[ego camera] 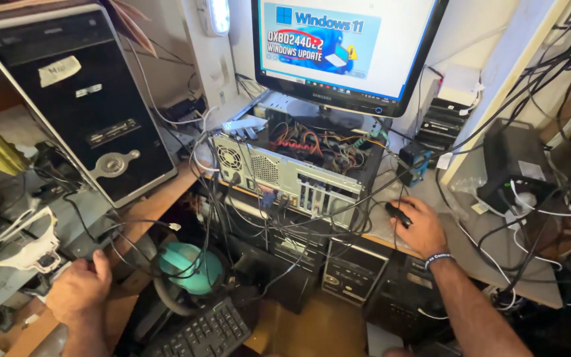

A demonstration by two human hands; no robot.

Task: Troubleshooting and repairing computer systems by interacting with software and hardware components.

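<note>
Our right hand sits on the desk w/ fingers curled over a small black mouse, just right of the open PC case that lies flat under the monitor. Grip looks loose, palm down, wrist low. Our left hand rests on the wooden bench edge, fingers bent and closed over the edge or something small there; we can't tell which.

To work the mouse well, in our view: keep the wrist planted, move in short strokes, since cables hang close to the left of it and could snag. Eyes go up to the monitor, not the hand. The left hand does best as a brace, clear of the black keyboard and the teal round object below. 1 black tower leans at far left, well apart.
</note>
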